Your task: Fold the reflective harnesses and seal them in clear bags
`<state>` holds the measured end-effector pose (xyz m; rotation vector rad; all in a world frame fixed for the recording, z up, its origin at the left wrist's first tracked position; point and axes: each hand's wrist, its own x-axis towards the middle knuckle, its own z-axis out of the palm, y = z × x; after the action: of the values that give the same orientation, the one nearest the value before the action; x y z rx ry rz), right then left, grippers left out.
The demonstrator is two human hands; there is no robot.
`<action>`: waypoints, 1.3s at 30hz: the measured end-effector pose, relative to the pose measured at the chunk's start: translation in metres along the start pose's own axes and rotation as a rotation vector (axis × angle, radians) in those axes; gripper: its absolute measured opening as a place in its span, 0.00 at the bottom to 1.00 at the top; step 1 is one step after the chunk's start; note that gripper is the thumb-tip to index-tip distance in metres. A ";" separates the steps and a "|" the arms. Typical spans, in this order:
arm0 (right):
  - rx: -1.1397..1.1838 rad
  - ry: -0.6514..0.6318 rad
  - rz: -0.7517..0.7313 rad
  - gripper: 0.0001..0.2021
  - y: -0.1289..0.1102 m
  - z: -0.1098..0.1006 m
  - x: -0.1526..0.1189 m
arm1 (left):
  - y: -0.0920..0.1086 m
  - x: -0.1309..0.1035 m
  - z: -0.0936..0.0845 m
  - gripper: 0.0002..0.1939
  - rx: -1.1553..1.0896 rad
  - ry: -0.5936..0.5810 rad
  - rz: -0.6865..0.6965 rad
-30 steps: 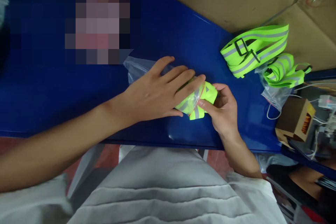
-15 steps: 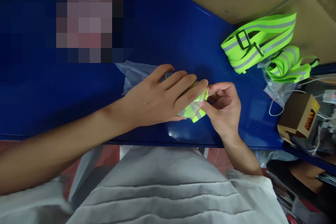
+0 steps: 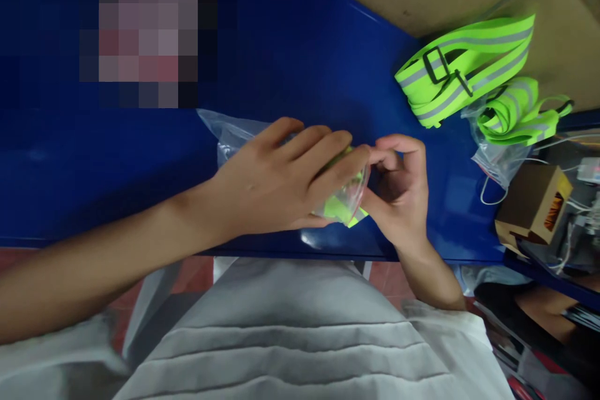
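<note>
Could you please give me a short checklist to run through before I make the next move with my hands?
1. Left hand steadying the clear bag: ok, its fingers lie over it.
2. Right hand at the bag's red-edged mouth: ok.
3. Green strap wholly inside the bag: not ok, a corner pokes past the red edge.
4. Strap under the left hand lying flat: cannot tell, fingers cover it.
5. Buckled strap and rolled strap away from both hands: ok.
</note>
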<state>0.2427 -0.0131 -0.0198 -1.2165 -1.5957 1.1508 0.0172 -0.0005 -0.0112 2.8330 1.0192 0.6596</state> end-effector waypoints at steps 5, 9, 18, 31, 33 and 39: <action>0.185 -0.388 0.209 0.32 0.002 -0.023 0.011 | 0.002 0.005 0.000 0.37 -0.055 0.073 -0.029; 0.233 -0.443 0.297 0.21 0.007 -0.016 0.010 | 0.013 0.010 0.004 0.33 -0.058 -0.032 -0.015; 0.151 -0.211 0.270 0.21 0.011 0.000 0.007 | 0.015 0.019 0.008 0.38 -0.106 -0.059 -0.036; -0.081 -0.322 0.160 0.09 0.026 0.017 -0.010 | 0.028 0.005 0.011 0.26 0.110 -0.025 0.126; -0.080 -0.329 0.164 0.10 0.023 0.017 -0.009 | 0.027 0.003 0.012 0.28 0.070 -0.016 0.088; 0.111 -0.251 0.227 0.08 0.010 -0.005 0.007 | 0.018 0.004 -0.012 0.45 -0.231 0.062 -0.259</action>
<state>0.2482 -0.0041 -0.0271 -1.2416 -1.5783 1.5690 0.0259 -0.0135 0.0048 2.4446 1.2054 0.7839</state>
